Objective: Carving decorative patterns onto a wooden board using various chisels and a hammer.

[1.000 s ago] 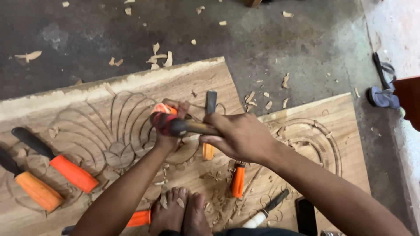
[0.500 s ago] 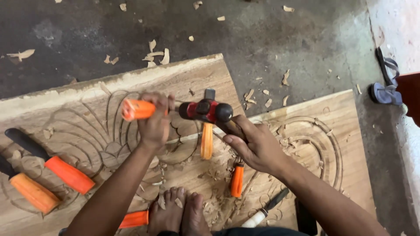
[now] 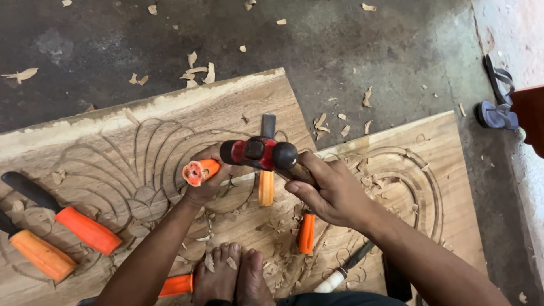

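Two tools are in your hands over the carved wooden panel [image 3: 141, 130] on the floor. Your left hand [image 3: 207, 181] has a closed grip around the orange-handled chisel [image 3: 199, 171]. Your right hand [image 3: 334, 192] is closed on the red-and-black-headed hammer [image 3: 259, 153], just beside the chisel top. Other orange-handled chisels [image 3: 85, 229] lie on the panel.

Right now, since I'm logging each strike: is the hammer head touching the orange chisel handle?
Apart. The head view shows the red and black hammer head, in the right hand, raised beside the orange chisel handle, with a strip of the left hand between them.
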